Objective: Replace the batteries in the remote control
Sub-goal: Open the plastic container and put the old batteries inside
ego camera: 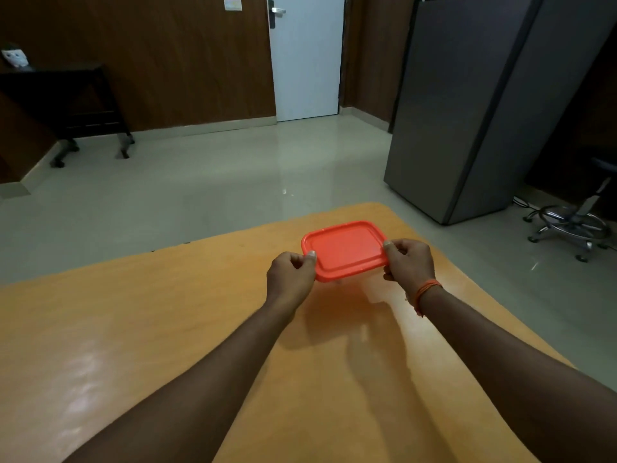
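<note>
**Both hands on the box lid, remote not in sight**

I'm looking down at a wide orange table, bare except for one box near its far right corner. An orange lid covers the box, long axis running left to right across my view. My left hand pinches the lid's left short edge, thumb on top; my right hand pinches the right short edge the same way. Both are closed on the lid, equally near it.

I see no remote or batteries anywhere. My guess is they sit inside the box, directly under the grip, but the lid hides whatever is in there. Lifting the lid straight up looks like the opening step.
</note>
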